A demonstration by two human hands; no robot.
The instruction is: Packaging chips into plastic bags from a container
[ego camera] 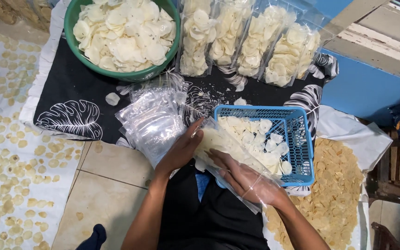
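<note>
Clear chip-filled bag [230, 148] pinched in left hand [181, 150]; right hand [244, 178] spread inside, over blue basket [302, 153]

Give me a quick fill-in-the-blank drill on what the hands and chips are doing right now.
1. The right hand is pushed inside a clear plastic ____.
2. The left hand holds that bag's mouth beside a blue ____ of chips.
3. The big bowl heaped with white chips is ____ in colour.
4. The filled packs stand in a row of ____ behind the black cloth.

Missing words: bag; basket; green; four
</note>
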